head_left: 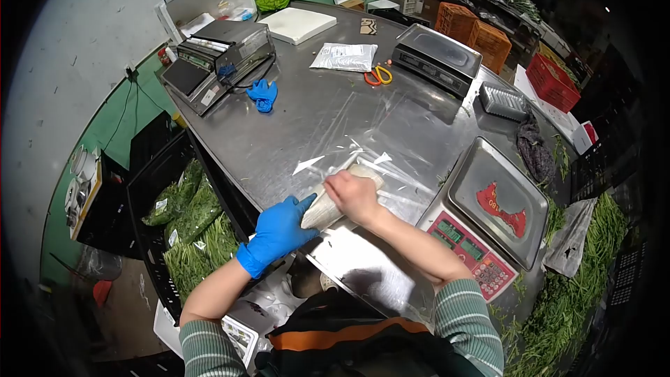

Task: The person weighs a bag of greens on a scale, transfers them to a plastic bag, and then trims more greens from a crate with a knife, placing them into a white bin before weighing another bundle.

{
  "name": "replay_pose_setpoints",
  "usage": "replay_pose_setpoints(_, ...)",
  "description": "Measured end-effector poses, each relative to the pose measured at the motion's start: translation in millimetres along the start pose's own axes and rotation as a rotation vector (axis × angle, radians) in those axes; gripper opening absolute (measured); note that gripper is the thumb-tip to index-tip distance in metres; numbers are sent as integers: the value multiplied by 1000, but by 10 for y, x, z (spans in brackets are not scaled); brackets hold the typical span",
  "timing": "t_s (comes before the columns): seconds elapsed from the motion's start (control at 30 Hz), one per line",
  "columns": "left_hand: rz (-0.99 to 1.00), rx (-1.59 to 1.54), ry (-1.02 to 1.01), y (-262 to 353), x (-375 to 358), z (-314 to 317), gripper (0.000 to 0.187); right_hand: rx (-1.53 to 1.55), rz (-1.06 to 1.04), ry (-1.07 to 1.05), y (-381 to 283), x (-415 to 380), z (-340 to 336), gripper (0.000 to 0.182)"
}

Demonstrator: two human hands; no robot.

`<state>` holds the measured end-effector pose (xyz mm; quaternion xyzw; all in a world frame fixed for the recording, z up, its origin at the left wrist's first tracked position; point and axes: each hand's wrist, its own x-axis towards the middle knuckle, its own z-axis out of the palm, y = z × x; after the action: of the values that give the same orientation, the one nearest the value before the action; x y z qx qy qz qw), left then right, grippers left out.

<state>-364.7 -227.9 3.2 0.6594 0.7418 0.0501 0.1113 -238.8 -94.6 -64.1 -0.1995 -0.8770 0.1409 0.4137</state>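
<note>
A pale, whitish roll of plastic film [321, 211] lies slantwise at the near edge of the metal table. Blue-gloved, my left hand [278, 229] grips its lower left end, thumb along the top. My bare right hand [354, 197] is curled into a fist over the roll's middle, and what its fingers pinch is hidden. Clear, glossy film [398, 192] spreads over the tabletop beyond and to the right of the roll. A white board [370, 262] sits just below it, toward my body.
Right of my hands stands a weighing scale [499, 202] with a torn red piece [501, 209] on its pan. Leafy greens [579, 300] pile beyond it. At left, a black crate [192, 216] holds bagged greens. Scissors [379, 75], a second scale [438, 56] and a blue glove [262, 95] lie farther back.
</note>
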Motion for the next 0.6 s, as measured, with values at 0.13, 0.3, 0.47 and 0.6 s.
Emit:
replay_pose_setpoints(0.13, -172, -302, 83, -45, 250, 336, 59, 49, 42, -11, -282, 121, 134, 13)
replay_pose_setpoints(0.3, -258, -1233, 193, -122, 333, 610, 67, 81, 317, 186, -513, -407, -303, 52)
replay_pose_setpoints(0.47, -451, -1284, -217, -98, 239, 716, 59, 1193, 1160, 94, -137, -1073, 46, 75)
replay_pose_setpoints(0.6, -84, -38, -75, -240, 199, 498, 41, 1309, 1149, 202, 37, -1136, -20, 44)
